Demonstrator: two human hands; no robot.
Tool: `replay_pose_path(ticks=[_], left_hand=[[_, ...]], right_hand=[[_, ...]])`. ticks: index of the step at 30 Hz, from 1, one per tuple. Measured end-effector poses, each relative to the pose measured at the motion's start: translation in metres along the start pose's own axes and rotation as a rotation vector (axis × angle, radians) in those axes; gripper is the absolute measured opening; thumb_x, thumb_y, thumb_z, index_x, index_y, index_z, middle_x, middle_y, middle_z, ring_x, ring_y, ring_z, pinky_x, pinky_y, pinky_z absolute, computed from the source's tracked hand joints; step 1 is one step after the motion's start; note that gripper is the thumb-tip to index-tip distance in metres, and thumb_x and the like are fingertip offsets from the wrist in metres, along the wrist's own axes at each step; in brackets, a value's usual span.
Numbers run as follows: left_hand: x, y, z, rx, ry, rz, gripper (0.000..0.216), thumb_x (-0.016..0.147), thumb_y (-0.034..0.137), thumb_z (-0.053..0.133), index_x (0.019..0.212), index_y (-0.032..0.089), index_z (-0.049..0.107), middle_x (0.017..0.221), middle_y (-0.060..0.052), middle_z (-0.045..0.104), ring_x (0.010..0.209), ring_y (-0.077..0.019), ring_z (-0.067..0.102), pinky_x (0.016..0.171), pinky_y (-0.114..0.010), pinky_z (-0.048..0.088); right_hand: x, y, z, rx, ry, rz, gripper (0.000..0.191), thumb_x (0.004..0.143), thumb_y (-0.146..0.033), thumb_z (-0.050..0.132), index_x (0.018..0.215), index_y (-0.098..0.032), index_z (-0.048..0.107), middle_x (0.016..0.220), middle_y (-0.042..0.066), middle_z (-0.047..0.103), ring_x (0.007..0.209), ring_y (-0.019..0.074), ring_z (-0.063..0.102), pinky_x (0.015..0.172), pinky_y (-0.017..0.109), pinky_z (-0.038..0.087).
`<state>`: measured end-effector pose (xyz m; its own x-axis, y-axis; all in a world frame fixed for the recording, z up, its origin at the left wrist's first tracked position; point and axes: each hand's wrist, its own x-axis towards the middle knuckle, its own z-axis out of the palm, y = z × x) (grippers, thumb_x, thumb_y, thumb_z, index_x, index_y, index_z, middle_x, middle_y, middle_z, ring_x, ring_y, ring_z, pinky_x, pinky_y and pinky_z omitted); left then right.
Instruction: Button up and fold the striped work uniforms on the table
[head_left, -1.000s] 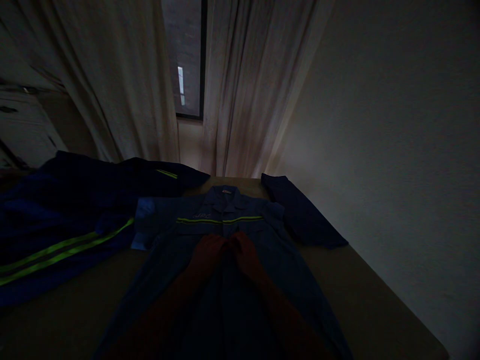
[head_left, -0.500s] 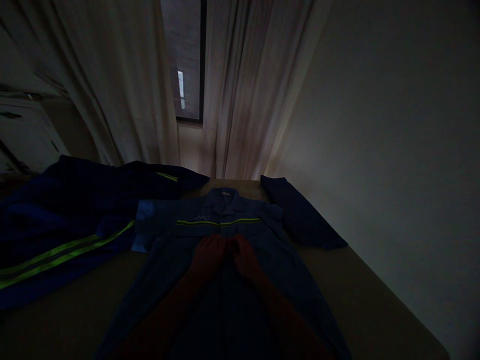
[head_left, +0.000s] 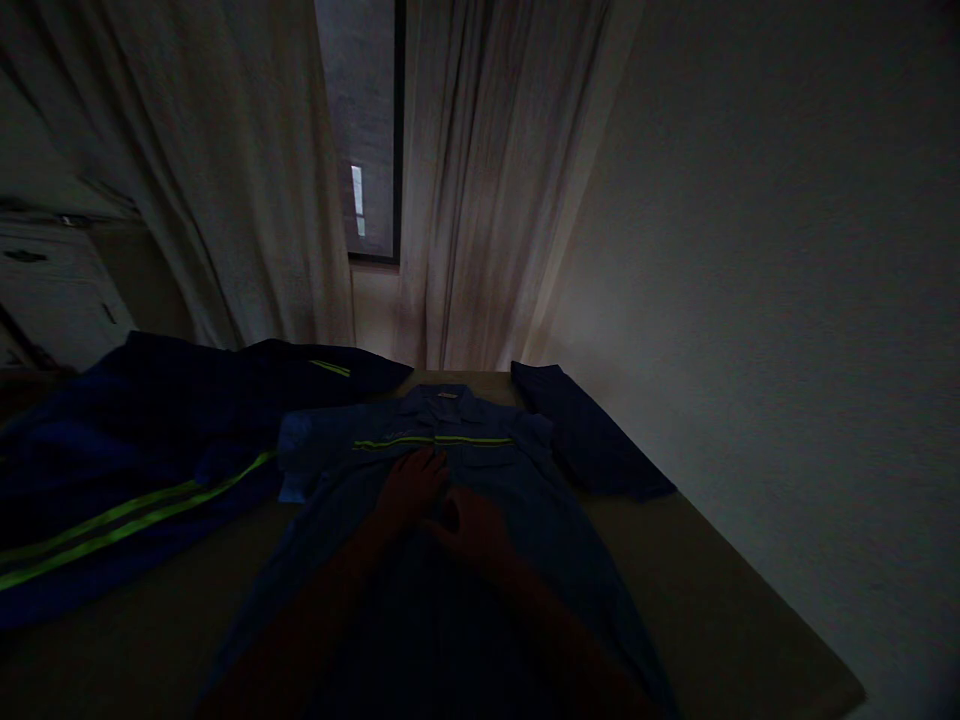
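A blue short-sleeved work shirt (head_left: pixel 517 500) lies front up, its collar at the far end. A yellow-green double stripe crosses the chest, with dim lettering above it on the left. My left hand (head_left: pixel 411 486) rests on the shirt beside the front opening, just below the stripe, fingers stretched out over the cloth. Lower and to the right, my right hand (head_left: pixel 476 526) is over the front opening. Its thumb and forefinger curve with a dark gap between them, and I see nothing held there. Deep shadow hides the buttons and the lower shirt.
Dark blue clothing with yellow-green stripes (head_left: pixel 187 420) is heaped at the left. A folded dark blue garment (head_left: pixel 592 430) lies at the right, by the wall (head_left: pixel 750 300). Under everything is a brownish table surface (head_left: pixel 720 610). Curtains (head_left: pixel 495 200) hang beyond, around a narrow window (head_left: pixel 367 120).
My right hand has drawn back toward me, away from my left hand, and its thumb and forefinger have parted. My left hand's fingers have spread out flatter on the shirt. The view has tilted slightly.
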<state>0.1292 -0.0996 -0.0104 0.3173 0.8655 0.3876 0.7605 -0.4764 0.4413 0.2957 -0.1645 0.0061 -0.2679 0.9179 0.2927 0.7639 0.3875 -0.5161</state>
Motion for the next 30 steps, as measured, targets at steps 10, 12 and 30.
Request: replay_pose_path(ticks=[10,12,30], left_hand=[[-0.072,0.028,-0.011,-0.038,-0.004,-0.004,0.025,0.099,0.030,0.044,0.102,0.028,0.069,0.107,-0.007,0.072,0.105,-0.0261,0.067,0.099,-0.041,0.050],[-0.097,0.038,-0.008,-0.011,-0.085,-0.028,0.023,0.095,0.027,0.051,0.110,0.030,0.069,0.117,-0.008,0.071,0.111,-0.0274,0.065,0.101,-0.042,0.049],[-0.098,0.061,-0.028,0.076,-0.394,-0.156,0.032,0.098,0.015,0.043,0.116,0.027,0.067,0.117,-0.005,0.064,0.105,-0.0199,0.062,0.091,-0.032,0.044]], right_hand=[[-0.033,0.004,-0.005,0.036,0.032,0.157,0.005,0.081,-0.019,0.064,0.081,-0.023,0.066,0.081,0.007,0.069,0.073,0.0218,0.062,0.065,0.031,0.038],[-0.035,0.006,-0.007,0.059,0.004,0.166,0.002,0.080,-0.022,0.067,0.078,-0.023,0.066,0.078,0.006,0.070,0.071,0.0215,0.062,0.062,0.031,0.037],[-0.035,-0.009,-0.018,0.257,-0.142,0.246,0.013,0.083,-0.016,0.067,0.094,-0.019,0.072,0.084,0.002,0.074,0.076,0.0157,0.066,0.069,0.024,0.044]])
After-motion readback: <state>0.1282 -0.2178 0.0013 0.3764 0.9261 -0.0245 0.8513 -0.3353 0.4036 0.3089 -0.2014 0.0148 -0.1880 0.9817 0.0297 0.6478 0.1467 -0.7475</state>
